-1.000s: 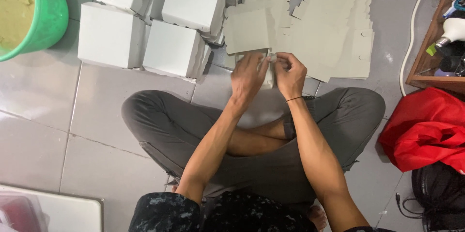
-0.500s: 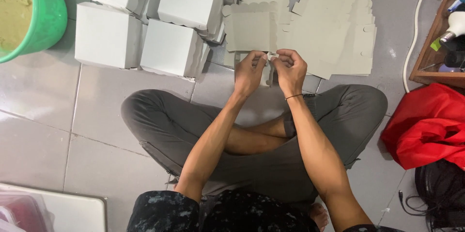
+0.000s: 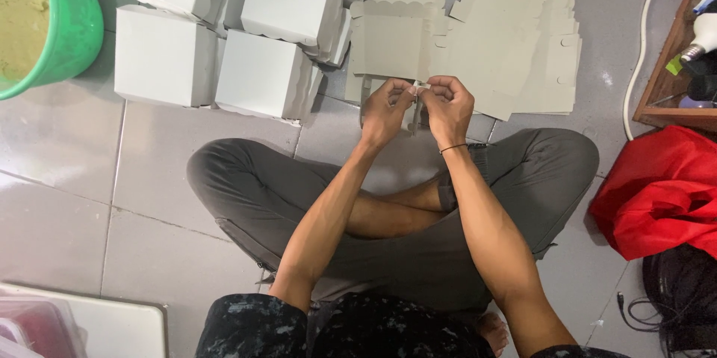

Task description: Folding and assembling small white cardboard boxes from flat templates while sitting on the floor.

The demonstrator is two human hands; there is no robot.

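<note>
I sit cross-legged on a tiled floor. My left hand [image 3: 385, 109] and my right hand [image 3: 448, 106] meet in front of my knees. The fingertips of both pinch a small tab at the near edge of a flat grey cardboard box blank [image 3: 388, 44] that lies on the floor. A thin black band circles my right wrist. To the right of that blank lies a stack of more flat blanks with scalloped edges [image 3: 523, 51].
Several folded white boxes [image 3: 265, 74] stand in rows at the upper left. A green bucket [image 3: 78, 29] sits far left, a white tray [image 3: 112, 321] bottom left. At right are a red bag [image 3: 665, 193], a wooden shelf [image 3: 668, 74], a white cable [image 3: 641, 44] and black gear [image 3: 683, 298].
My hands stay at the blank's near edge; the fingertips have drawn a little closer together on the tab. Nothing else has moved.
</note>
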